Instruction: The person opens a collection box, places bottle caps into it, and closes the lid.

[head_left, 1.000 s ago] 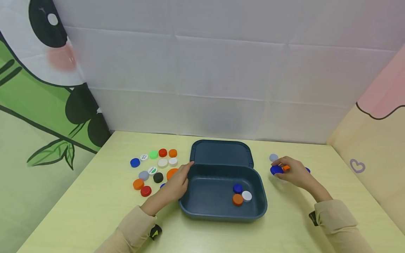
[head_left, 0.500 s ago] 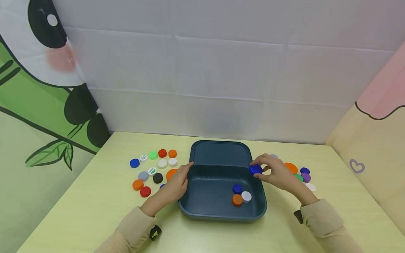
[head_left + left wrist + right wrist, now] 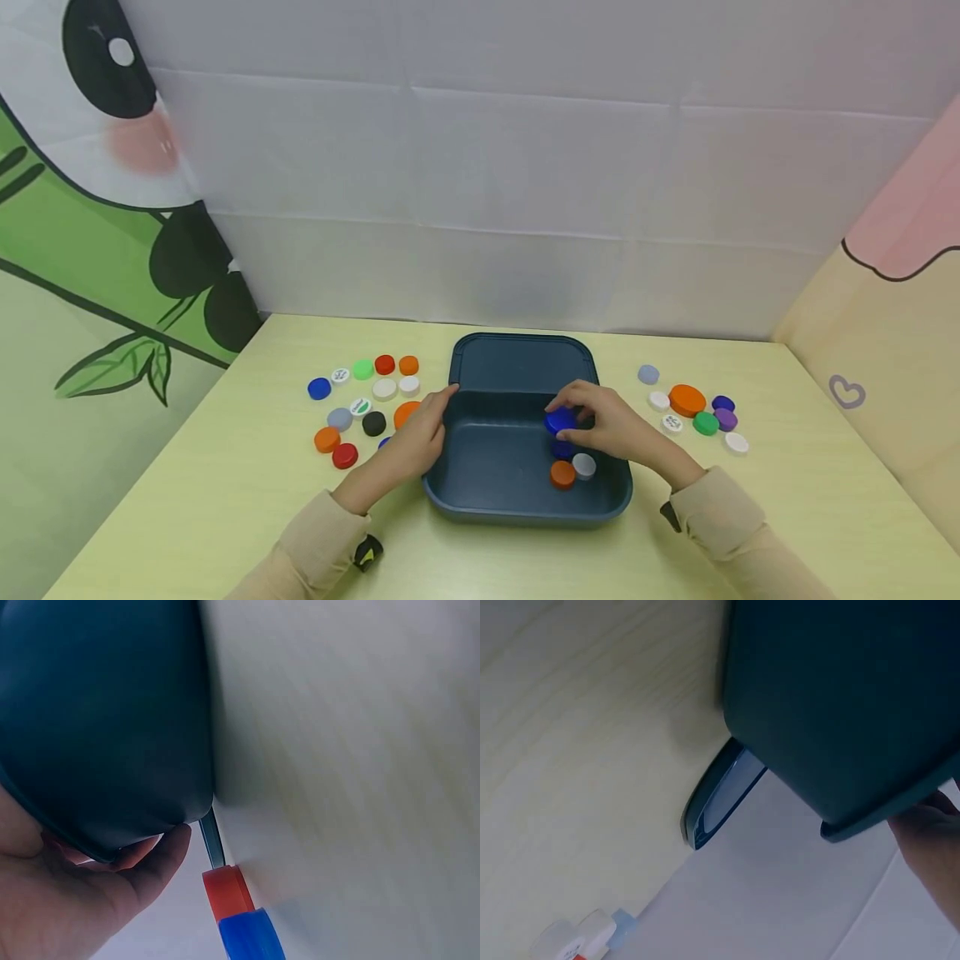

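A dark blue-green plastic box [image 3: 517,515] stands in the middle of the table. My left hand [image 3: 414,442] grips its left rim; the left wrist view has the thumb and fingers on either side of the edge. Over the box's right half, my right hand [image 3: 611,423] pinches a large blue bottle cap [image 3: 559,419] between thumb and fingers. Below it in the box lie a smaller blue cap [image 3: 562,451], partly covered, an orange cap [image 3: 562,475] and a white cap [image 3: 584,466]. In the right wrist view the box wall hides most of the right hand [image 3: 934,840].
Behind the box lies its matching lid [image 3: 525,362]. Left of the box are several caps, among them a black one [image 3: 374,423] and a red one [image 3: 345,455]. More caps lie to the right, including a large orange one [image 3: 687,400] and a green one [image 3: 706,423].
My right hand has carried the large blue cap leftward from the right-hand group, across the rim and over the inside of the box. The left hand has stayed on the rim.
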Motion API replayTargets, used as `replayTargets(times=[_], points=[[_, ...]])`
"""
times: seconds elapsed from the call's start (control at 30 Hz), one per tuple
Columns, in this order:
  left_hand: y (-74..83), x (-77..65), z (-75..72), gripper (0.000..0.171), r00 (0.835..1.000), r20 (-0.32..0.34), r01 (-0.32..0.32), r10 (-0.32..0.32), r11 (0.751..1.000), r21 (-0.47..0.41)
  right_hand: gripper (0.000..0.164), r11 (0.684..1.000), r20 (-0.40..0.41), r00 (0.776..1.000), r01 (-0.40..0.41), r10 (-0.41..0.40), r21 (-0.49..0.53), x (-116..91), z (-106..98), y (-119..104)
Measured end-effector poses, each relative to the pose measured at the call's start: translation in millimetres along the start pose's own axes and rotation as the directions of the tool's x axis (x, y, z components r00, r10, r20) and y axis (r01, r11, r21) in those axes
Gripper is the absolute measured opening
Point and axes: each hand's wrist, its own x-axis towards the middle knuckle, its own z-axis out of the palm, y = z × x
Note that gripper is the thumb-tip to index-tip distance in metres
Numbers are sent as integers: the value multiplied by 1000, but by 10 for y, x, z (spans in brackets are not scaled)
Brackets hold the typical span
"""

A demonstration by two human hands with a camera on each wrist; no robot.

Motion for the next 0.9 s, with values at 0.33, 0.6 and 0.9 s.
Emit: replayTargets(times=[0.33,0.6,0.9], points=[[-12,6,3,50,1000,-5,-3,3,1000,7,26,999,105,994,-9,12,-36,90,222,-22],[-18,9,4,49,1000,-1,1,-1,1000,7,26,999,199,980,22,-12,-49,127,345,14],[-14,5,5,49,1000,-8,-11,11,1000,11,27,995,224,975,38,-17,-90,136,410,11]])
